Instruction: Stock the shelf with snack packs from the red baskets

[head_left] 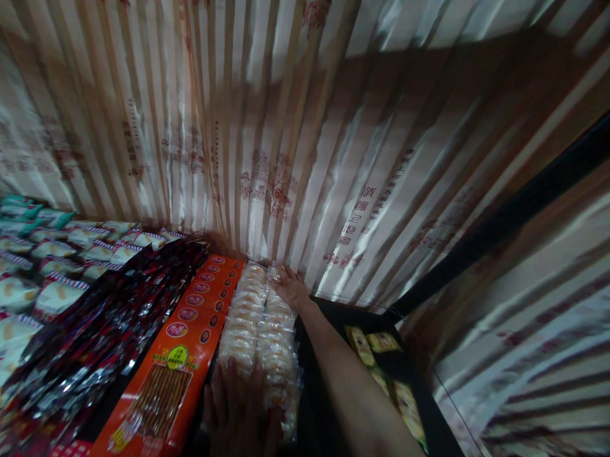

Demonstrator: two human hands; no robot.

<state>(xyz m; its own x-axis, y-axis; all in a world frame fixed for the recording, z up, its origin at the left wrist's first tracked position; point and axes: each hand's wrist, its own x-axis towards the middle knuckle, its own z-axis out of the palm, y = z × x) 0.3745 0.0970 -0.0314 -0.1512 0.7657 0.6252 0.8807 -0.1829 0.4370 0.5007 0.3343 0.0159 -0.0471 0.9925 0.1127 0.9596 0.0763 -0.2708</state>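
Two rows of clear packets of pale round biscuits [259, 327] stand on edge in a dark shelf bin. My left hand [238, 413] lies flat against the near end of the rows, fingers stretched up. My right hand [289, 286] reaches to the far end of the right row, fingers spread on the last packets, with my forearm running along the right side of the rows. Neither hand holds a packet apart from the rows.
Left of the biscuits lie orange snack packets [180, 357], then dark red foil packets [105, 341], then white and teal bags [28, 272]. Yellow packets [375, 357] sit in a lower bin at right. Striped wrapped goods [299, 121] fill the back and right.
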